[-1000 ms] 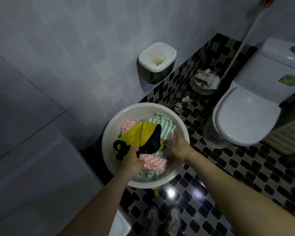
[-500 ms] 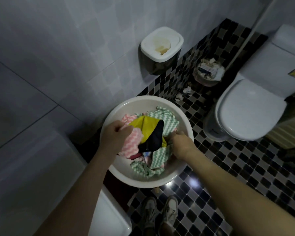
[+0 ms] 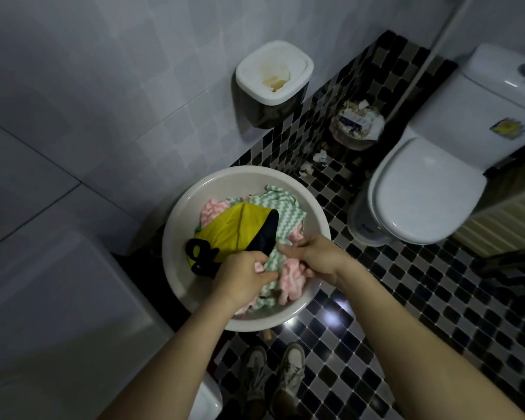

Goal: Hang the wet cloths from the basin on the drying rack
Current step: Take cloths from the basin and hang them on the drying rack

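Head view: basin (image 3: 176, 237), wet cloths (image 3: 285, 219) heaped; L hand (image 3: 244, 275) & R hand (image 3: 317, 257) fingers curled, gripping cloths, prob. separating one for lifting

Light: dim, cool, low contrast. Glare: two white reflections on the glossy floor tiles (image 3: 335, 310) at 5 o'clock; I see a faint sheen on the toilet lid (image 3: 422, 195) at 3. Shadow: dark pocket beside the basin (image 3: 176, 237) at 9. Focus: soft throughout, grainy. Edges: wide-angle bowing, corners darker.
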### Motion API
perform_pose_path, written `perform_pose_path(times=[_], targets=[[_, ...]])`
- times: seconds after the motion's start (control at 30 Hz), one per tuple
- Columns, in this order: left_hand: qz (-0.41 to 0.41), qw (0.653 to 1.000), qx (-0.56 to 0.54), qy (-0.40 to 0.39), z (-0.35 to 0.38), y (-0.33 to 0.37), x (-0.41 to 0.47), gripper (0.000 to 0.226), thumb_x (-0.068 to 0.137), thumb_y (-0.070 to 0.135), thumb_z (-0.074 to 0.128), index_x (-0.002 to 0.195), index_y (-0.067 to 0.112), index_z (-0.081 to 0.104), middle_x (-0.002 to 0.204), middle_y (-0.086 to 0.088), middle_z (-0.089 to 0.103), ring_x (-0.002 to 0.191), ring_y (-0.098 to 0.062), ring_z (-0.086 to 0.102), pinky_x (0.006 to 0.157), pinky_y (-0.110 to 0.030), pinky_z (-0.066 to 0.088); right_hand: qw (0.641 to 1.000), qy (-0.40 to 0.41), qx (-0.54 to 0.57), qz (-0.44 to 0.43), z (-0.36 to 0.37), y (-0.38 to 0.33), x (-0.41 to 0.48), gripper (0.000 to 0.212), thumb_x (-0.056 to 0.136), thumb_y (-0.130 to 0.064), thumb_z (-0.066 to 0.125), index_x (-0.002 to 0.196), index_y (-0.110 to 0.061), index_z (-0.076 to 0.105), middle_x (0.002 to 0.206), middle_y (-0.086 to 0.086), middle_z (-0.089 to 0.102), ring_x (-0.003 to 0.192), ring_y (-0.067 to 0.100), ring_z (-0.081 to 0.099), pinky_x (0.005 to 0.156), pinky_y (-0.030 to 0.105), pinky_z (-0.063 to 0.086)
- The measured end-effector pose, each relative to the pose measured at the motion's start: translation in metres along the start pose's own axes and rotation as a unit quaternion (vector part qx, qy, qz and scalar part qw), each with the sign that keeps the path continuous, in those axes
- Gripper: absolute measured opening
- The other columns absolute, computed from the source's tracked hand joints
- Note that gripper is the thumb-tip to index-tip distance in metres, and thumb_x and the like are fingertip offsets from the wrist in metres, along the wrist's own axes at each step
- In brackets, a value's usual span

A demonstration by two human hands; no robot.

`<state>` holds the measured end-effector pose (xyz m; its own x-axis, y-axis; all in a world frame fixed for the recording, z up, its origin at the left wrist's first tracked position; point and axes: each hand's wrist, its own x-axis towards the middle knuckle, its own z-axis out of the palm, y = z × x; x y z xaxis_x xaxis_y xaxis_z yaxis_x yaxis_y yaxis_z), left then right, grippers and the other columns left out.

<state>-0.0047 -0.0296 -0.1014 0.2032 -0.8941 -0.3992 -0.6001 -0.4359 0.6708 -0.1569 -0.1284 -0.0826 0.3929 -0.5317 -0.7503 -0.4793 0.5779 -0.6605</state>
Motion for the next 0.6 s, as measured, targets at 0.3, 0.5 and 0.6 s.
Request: perform_pose_path(times=[0.3, 0.5, 0.6], targets=[[-0.092, 0.92, -0.365, 0.112, -0.051, 0.029, -0.015, 0.033, 0.092, 0.003, 0.047, 0.092, 0.026, 0.071, 0.093, 0.002, 0.074, 0.087, -0.016, 0.068, 0.077, -0.031, 0.053, 0.923, -0.105, 0.369, -0.024, -0.004, -0.012, -0.051, 0.016, 0.076, -0.005, 0.066, 0.091, -0.001, 0.07, 0.08, 0.009, 0.067, 0.061, 0.009, 0.059, 0.056, 0.017, 0.054], [-0.001, 0.935, -0.354, 0.025, -0.09, 0.055, -0.042, 0.048, 0.072, 0.066, 0.067, 0.084, 0.019, 0.073, 0.092, 0.001, 0.074, 0.092, -0.02, 0.068, 0.089, -0.038, 0.048, 0.927, -0.06, 0.367, -0.047, 0.009, -0.028, -0.089, 0.03, 0.081, -0.022, 0.068, 0.103, -0.003, 0.067, 0.095, 0.015, 0.066, 0.081, 0.022, 0.06, 0.061, 0.025, 0.056], [0.028, 0.958, -0.284, -0.015, -0.096, 0.074, -0.056, 0.039, 0.057, 0.052, 0.081, 0.058, 0.019, 0.061, 0.073, 0.0, 0.067, 0.082, -0.018, 0.062, 0.084, -0.033, 0.044, 0.931, -0.024, 0.359, -0.061, 0.016, -0.034, -0.118, 0.034, 0.089, -0.032, 0.06, 0.108, -0.005, 0.067, 0.093, 0.014, 0.069, 0.076, 0.021, 0.064, 0.058, 0.025, 0.055]])
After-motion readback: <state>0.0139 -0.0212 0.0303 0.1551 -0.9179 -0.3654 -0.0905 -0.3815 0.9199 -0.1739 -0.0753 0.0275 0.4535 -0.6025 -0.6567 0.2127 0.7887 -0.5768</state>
